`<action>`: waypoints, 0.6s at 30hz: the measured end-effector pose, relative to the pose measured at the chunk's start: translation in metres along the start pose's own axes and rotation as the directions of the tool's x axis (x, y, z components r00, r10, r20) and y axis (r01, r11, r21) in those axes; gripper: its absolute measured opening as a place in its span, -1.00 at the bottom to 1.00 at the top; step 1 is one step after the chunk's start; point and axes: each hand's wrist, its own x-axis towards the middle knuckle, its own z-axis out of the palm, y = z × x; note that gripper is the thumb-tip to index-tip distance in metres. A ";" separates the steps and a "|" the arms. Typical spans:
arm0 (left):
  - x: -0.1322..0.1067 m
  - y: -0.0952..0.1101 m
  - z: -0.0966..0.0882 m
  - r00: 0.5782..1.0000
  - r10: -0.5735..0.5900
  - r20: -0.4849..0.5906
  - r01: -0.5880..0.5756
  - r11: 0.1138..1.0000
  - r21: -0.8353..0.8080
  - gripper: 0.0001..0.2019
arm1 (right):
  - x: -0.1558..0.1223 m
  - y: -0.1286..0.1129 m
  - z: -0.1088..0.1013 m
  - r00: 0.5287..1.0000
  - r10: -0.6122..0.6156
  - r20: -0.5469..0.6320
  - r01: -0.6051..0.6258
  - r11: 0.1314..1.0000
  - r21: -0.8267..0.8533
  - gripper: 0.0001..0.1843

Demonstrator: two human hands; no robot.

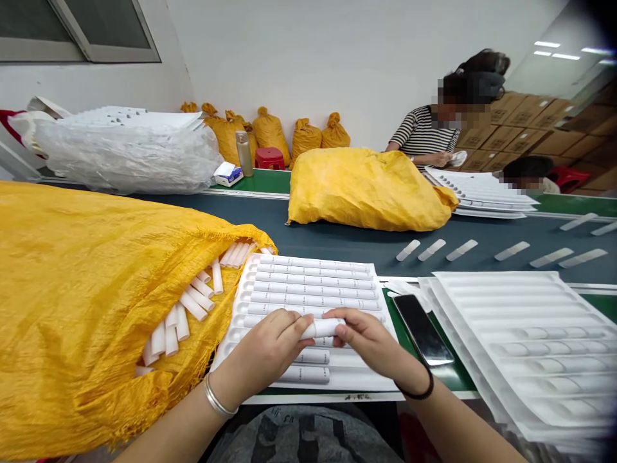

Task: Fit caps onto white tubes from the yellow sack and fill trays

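Both my hands pinch one short white tube (322, 328) just above a white moulded tray (250, 270). My left hand (270, 350) grips its left end, my right hand (366, 341) its right end. The tray's far grooves hold several long white tubes (313, 283), and shorter tubes lie in the near grooves under my hands. At my left a big yellow woven sack (81, 308) lies open, with several white tubes (193, 305) spilling from its mouth.
A black phone (422, 329) lies right of the tray, beside a stack of empty white trays (520, 302). White pieces (461, 249) ride the dark conveyor belt (347, 241). Another yellow sack (366, 190) lies beyond. A person in a striped shirt (424, 132) works at the far side.
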 end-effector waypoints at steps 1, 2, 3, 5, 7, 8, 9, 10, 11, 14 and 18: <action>-0.001 0.001 0.002 1.000 -0.020 -0.004 0.020 0.999 -0.037 -0.61 | -0.001 0.001 0.002 0.998 -0.058 -0.009 0.058 0.996 -0.061 -0.60; -0.002 0.002 0.004 0.999 -0.038 -0.009 0.037 0.996 -0.075 -0.58 | -0.002 0.001 0.004 0.994 -0.106 -0.017 0.103 0.989 -0.110 -0.61; -0.004 0.004 0.006 0.999 -0.052 -0.012 0.050 0.993 -0.109 -0.55 | -0.003 0.002 0.006 0.991 -0.132 -0.022 0.128 0.982 -0.138 -0.61; -0.008 0.008 0.012 0.998 -0.064 0.008 0.065 0.986 -0.157 -0.49 | -0.005 0.004 0.012 0.991 -0.127 0.033 0.131 0.977 -0.166 -0.60; -0.012 0.011 0.019 0.997 -0.037 0.074 0.050 0.984 -0.172 -0.43 | -0.003 0.008 0.017 0.979 -0.108 0.174 0.154 0.948 -0.277 -0.65; -0.014 0.009 0.022 0.992 -0.024 0.120 0.045 0.985 -0.168 -0.39 | 0.001 0.012 0.017 0.963 -0.098 0.251 0.190 0.907 -0.376 -0.69; -0.018 0.005 0.024 0.986 -0.029 0.163 0.055 0.986 -0.155 -0.34 | 0.006 0.016 0.016 0.951 -0.079 0.298 0.222 0.846 -0.484 -0.73; -0.022 -0.003 0.024 0.979 -0.061 0.194 0.086 0.988 -0.126 -0.29 | 0.014 0.021 0.012 0.957 -0.051 0.285 0.216 0.781 -0.586 -0.75; -0.029 -0.016 0.022 0.971 -0.128 0.202 0.145 0.987 -0.073 -0.27 | 0.025 0.025 0.003 0.979 -0.025 0.204 0.158 0.728 -0.668 -0.76; -0.063 -0.073 0.002 0.900 -0.427 0.089 0.403 0.892 0.205 -0.53 | 0.064 0.038 -0.049 0.967 0.022 -0.255 -0.203 0.672 -0.712 -0.78; -0.128 -0.145 -0.028 0.733 -0.671 0.113 0.513 0.654 0.557 -0.66 | 0.106 0.053 -0.137 0.803 0.051 -0.594 -0.496 0.609 -0.618 -0.64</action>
